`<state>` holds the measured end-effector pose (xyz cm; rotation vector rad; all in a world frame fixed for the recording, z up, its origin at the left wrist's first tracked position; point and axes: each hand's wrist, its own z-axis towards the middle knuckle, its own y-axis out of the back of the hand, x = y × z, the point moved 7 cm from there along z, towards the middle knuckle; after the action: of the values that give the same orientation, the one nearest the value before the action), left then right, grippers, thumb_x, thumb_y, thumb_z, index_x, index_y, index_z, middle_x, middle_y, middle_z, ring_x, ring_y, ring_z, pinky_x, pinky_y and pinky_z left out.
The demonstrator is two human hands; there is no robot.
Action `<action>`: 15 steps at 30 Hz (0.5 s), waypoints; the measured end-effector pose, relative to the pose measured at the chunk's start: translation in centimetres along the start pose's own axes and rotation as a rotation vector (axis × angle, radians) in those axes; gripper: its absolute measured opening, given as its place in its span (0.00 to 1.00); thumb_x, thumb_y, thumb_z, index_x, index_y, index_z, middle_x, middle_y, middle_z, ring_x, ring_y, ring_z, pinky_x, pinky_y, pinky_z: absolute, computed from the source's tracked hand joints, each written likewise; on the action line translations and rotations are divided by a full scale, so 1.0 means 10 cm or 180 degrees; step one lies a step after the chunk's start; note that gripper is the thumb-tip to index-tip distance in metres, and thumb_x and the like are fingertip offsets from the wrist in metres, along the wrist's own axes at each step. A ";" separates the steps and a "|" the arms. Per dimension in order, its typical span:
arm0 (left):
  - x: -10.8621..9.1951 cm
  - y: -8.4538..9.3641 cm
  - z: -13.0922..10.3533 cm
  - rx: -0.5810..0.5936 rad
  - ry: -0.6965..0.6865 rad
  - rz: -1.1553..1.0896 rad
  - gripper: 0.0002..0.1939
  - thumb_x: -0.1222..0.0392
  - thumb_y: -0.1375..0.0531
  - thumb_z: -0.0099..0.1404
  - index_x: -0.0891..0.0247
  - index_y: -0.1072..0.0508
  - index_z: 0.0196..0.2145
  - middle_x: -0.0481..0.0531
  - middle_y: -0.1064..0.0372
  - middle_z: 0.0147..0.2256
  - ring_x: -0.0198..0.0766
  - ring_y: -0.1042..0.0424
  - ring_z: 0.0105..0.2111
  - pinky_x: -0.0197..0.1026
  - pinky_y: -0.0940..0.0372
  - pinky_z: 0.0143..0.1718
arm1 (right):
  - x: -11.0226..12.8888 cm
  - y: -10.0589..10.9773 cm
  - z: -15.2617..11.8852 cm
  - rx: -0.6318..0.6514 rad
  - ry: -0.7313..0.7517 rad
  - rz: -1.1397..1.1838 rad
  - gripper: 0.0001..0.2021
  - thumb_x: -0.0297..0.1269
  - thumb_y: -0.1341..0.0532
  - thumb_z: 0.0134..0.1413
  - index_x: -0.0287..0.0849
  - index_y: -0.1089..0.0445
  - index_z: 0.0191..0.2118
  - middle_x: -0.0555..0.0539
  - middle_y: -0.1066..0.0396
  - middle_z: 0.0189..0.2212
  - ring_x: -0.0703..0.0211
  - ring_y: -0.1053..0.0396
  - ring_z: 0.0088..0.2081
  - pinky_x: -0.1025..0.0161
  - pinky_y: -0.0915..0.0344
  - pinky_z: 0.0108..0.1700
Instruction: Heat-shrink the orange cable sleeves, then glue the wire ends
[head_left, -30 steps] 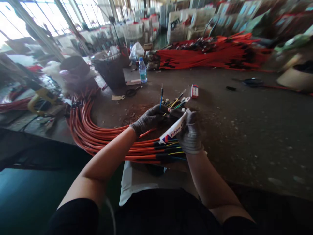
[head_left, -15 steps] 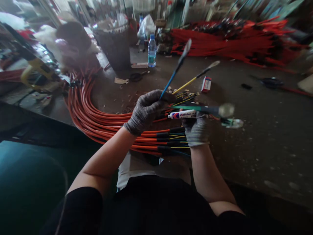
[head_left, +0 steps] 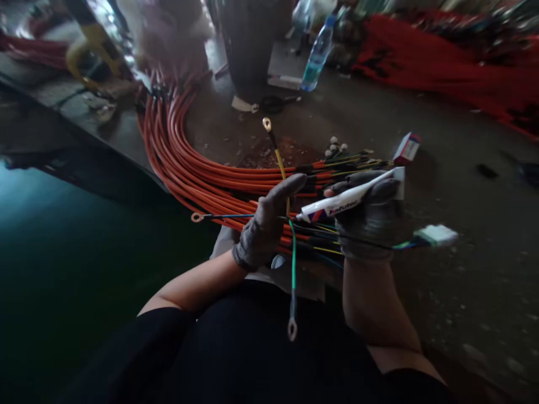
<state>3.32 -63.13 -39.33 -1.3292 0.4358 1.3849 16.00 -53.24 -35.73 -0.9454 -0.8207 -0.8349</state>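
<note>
My left hand (head_left: 267, 224), in a grey glove, holds a cable end whose wires splay outward beside its thumb. Its yellow wire (head_left: 281, 164) points up, the blue wire (head_left: 229, 216) left and the green wire (head_left: 293, 255) down, each tipped with a ring terminal. My right hand (head_left: 368, 219), also gloved, is closed round a white glue tube (head_left: 347, 200) marked Kafuter. The tube's nozzle points left, at the spot where the wires part; whether it touches them I cannot tell. A white plug connector (head_left: 435, 234) on thin wires sticks out right of my right hand.
Orange cables (head_left: 181, 151) curve across the table beneath my hands. Behind are scissors (head_left: 273, 103), a water bottle (head_left: 319, 53), a dark bucket (head_left: 248, 45) and a small red-and-white box (head_left: 407, 148). Red cable sleeves (head_left: 433, 73) lie at the back right.
The wires have turned and spread: blue now points left, green down, yellow up. The tube has tilted, with its nozzle brought to the wires' junction. My view has shifted and tilted.
</note>
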 end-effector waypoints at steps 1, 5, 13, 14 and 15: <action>-0.02 0.01 -0.04 0.0066 0.0067 -0.0010 0.38 0.27 0.60 0.67 0.54 0.29 0.56 0.52 0.34 0.60 0.49 0.39 0.64 0.52 0.42 0.65 | 0.02 -0.05 -0.02 0.0068 0.0039 -0.0029 0.18 0.55 0.39 0.59 0.45 0.28 0.31 0.52 0.29 0.25 0.64 0.28 0.26 0.68 0.30 0.26; -0.06 -0.01 -0.14 0.0427 0.0217 -0.0196 0.40 0.24 0.62 0.65 0.49 0.30 0.58 0.43 0.42 0.66 0.47 0.55 0.71 0.52 0.59 0.73 | 0.03 -0.19 -0.03 0.0275 0.0140 -0.0126 0.17 0.55 0.39 0.59 0.46 0.28 0.32 0.53 0.28 0.25 0.63 0.26 0.27 0.66 0.27 0.29; -0.26 0.07 -0.02 0.0756 0.0056 0.0136 0.35 0.29 0.59 0.68 0.47 0.30 0.60 0.41 0.47 0.68 0.49 0.56 0.71 0.55 0.53 0.70 | 0.00 -0.24 -0.03 0.0268 0.0384 -0.0385 0.19 0.56 0.41 0.61 0.45 0.30 0.31 0.53 0.30 0.23 0.60 0.24 0.31 0.62 0.25 0.35; -0.38 0.10 0.04 0.0910 -0.0113 0.0403 0.32 0.31 0.54 0.68 0.49 0.27 0.57 0.45 0.45 0.67 0.51 0.53 0.70 0.55 0.50 0.69 | 0.01 -0.24 -0.04 0.0179 0.0424 -0.0381 0.19 0.56 0.42 0.61 0.44 0.31 0.31 0.53 0.31 0.23 0.60 0.24 0.32 0.62 0.25 0.35; -0.52 0.11 0.10 0.1108 -0.0303 0.0721 0.29 0.32 0.49 0.67 0.51 0.25 0.54 0.48 0.42 0.66 0.54 0.50 0.69 0.56 0.48 0.68 | 0.02 -0.22 -0.04 0.0030 0.0450 -0.0320 0.19 0.56 0.43 0.62 0.45 0.31 0.31 0.52 0.31 0.24 0.60 0.25 0.31 0.62 0.26 0.34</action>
<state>0.61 -64.89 -35.01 -0.9478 0.7444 1.4711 14.30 -54.43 -34.96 -0.8321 -0.7535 -0.9730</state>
